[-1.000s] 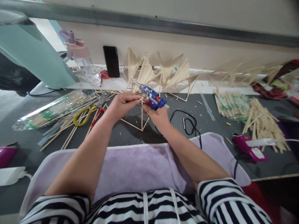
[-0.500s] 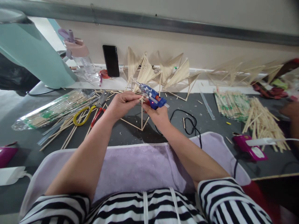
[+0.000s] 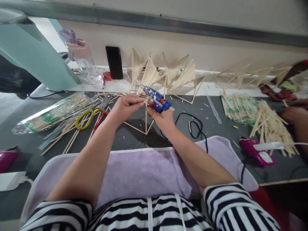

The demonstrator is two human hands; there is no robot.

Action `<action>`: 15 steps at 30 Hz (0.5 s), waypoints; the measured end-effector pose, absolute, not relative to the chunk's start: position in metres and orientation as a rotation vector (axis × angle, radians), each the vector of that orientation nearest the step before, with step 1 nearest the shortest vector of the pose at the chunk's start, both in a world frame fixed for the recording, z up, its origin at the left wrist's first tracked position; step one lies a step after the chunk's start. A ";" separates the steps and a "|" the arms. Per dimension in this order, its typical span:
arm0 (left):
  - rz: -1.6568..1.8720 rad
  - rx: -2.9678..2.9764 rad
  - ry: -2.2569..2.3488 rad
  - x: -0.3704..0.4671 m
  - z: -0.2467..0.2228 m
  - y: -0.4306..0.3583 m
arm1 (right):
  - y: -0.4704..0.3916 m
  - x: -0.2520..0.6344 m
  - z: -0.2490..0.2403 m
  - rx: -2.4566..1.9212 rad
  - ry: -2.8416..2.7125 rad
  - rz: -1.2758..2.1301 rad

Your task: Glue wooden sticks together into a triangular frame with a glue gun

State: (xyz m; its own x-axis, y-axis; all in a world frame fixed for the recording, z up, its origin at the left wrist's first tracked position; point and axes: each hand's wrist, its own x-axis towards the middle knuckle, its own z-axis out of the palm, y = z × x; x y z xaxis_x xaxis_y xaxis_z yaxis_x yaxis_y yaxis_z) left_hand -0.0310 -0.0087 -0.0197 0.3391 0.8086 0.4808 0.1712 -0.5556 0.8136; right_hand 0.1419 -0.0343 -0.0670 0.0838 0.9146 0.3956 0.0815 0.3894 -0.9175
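My left hand [image 3: 128,107] pinches the top of a small frame of thin wooden sticks [image 3: 146,119], whose lower corner points toward me. In my right hand [image 3: 163,118] is a blue hot glue gun [image 3: 156,98], its nozzle aimed up and left and a small red light glowing on its body. Right thumb and fingertips also reach the frame's top joint, close to the left fingertips; the exact contact there is hidden. Behind the glue gun stand several finished stick structures [image 3: 150,72] with fanned sticks, leaning near the wall.
Left lie yellow-and-red-handled scissors [image 3: 92,118], loose sticks and a plastic bag of sticks [image 3: 57,112]. A phone [image 3: 114,62] and a bottle [image 3: 81,57] stand behind. Right are stick piles [image 3: 271,125], a magenta device [image 3: 257,151], a black cord [image 3: 198,123] and another person's arm [image 3: 295,120].
My hands, the glue gun and the stick frame hold almost still. At the far right, the other person's hand has moved inward, toward the stick pile.
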 end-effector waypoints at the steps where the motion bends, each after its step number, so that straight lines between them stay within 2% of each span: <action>1: 1.226 1.946 0.860 -0.031 -0.020 -0.009 | -0.035 0.142 -0.066 -0.991 -1.340 0.816; 15: 1.224 1.943 0.845 -0.032 -0.020 -0.007 | -0.034 0.142 -0.066 -1.017 -1.328 0.849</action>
